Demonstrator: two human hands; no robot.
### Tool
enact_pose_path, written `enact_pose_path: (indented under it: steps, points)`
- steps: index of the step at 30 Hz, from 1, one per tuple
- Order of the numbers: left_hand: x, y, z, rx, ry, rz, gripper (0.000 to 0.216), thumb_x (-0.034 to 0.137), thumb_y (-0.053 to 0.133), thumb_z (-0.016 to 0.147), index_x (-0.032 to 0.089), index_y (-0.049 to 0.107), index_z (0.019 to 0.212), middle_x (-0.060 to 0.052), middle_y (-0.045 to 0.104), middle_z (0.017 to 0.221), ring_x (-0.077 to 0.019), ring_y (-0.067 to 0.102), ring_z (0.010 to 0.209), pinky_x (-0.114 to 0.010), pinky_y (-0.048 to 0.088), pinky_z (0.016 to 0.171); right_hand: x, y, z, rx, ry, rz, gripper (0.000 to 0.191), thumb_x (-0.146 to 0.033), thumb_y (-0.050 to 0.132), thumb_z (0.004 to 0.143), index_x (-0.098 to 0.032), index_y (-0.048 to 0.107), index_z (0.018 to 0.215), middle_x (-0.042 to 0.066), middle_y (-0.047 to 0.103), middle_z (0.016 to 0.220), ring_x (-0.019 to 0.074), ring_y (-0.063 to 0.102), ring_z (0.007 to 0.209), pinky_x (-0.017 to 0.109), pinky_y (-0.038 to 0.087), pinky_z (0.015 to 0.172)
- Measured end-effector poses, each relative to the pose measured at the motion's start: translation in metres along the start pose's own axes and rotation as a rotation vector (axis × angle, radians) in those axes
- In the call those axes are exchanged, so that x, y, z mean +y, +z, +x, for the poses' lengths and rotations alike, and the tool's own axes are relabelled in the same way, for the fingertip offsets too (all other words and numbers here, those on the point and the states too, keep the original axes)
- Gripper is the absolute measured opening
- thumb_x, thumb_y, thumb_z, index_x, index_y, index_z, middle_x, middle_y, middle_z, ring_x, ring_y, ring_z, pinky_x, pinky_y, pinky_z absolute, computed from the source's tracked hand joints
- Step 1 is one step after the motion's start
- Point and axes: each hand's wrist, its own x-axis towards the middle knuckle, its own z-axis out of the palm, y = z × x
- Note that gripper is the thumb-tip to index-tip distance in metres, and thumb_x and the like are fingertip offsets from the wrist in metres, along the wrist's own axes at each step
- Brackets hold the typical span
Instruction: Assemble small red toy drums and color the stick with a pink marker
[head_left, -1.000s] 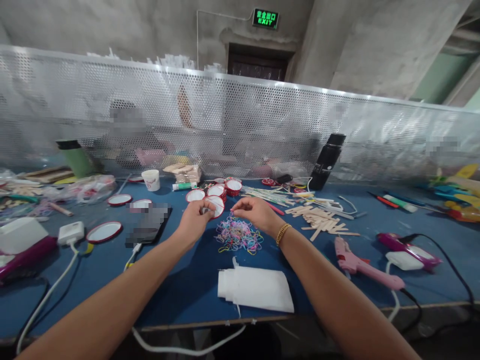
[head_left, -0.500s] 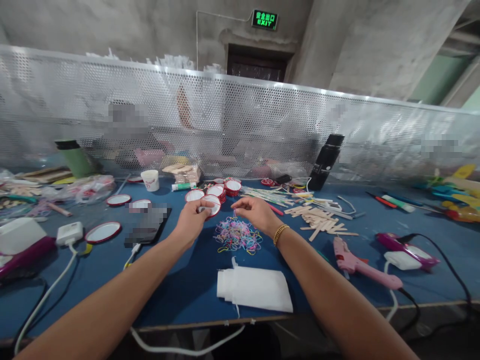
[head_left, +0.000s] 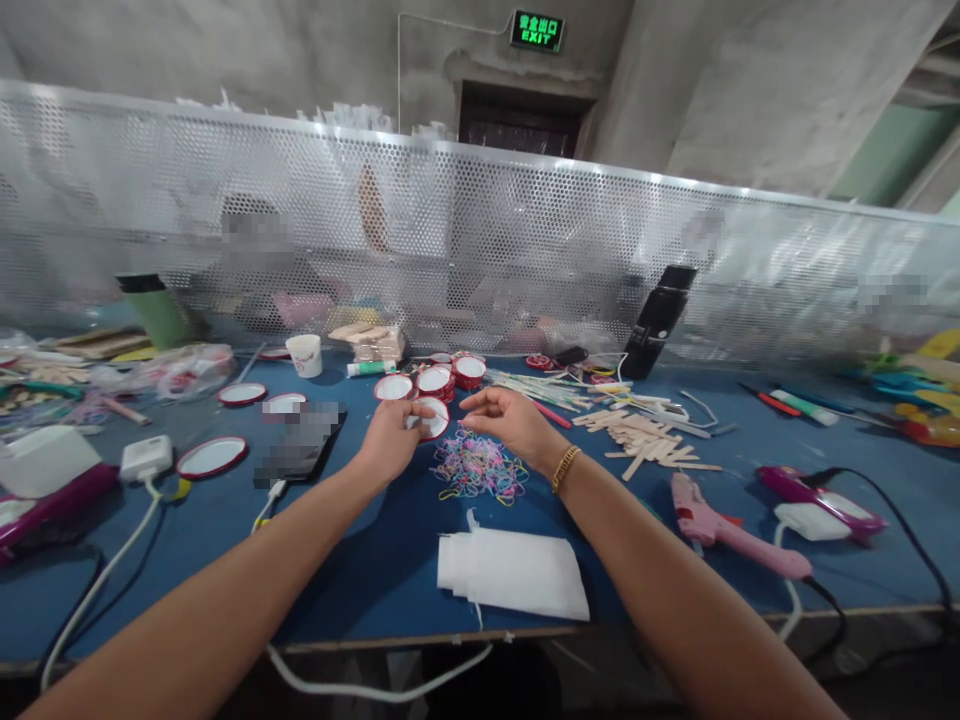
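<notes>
In my left hand I pinch a round lid with a white inside and a red rim, tilted and held above the blue table. Opposite it is my right hand, its thumb and fingertips drawn together just over a loose heap of small colourful rubber bands. Whatever sits between those right fingertips is too small to make out. The fingertips of both hands are a short way apart. Stacked red-rimmed lids stand just behind the left hand. Closer to me lies a white cloth pouch.
Wooden sticks and a pink glue gun with a cord lie right. A phone and more lids lie left. Behind stand a paper cup, a black bottle and a perforated metal screen.
The view has shifted slightly. My left hand still holds the lid, now turned a little. My right fingertips have moved slightly toward the lid.
</notes>
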Motion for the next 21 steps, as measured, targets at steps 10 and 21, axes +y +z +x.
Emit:
enact_pose_path:
  steps: [10, 21]
  points:
    - [-0.013, -0.011, 0.005, -0.011, 0.066, 0.435, 0.018, 0.007, 0.065, 0.068, 0.02, 0.07, 0.08, -0.007, 0.067, 0.098, -0.0244, 0.06, 0.101, -0.033, 0.043, 0.091, 0.005, 0.003, -0.001, 0.027, 0.001, -0.195, 0.024, -0.023, 0.073, 0.073, -0.016, 0.067, 0.096, 0.005, 0.071, 0.083, 0.0156, 0.066, 0.078, 0.033, 0.053, 0.079]
    - [0.008, 0.0, -0.004, -0.163, 0.294, 0.154, 0.006, 0.03, 0.079, 0.067, 0.026, 0.077, 0.071, -0.007, 0.072, 0.102, -0.0267, 0.062, 0.101, -0.042, 0.041, 0.098, 0.0, 0.008, -0.002, -0.011, -0.016, -0.08, 0.022, -0.024, 0.073, 0.073, -0.018, 0.067, 0.093, 0.005, 0.073, 0.09, 0.0161, 0.068, 0.083, 0.034, 0.055, 0.084]
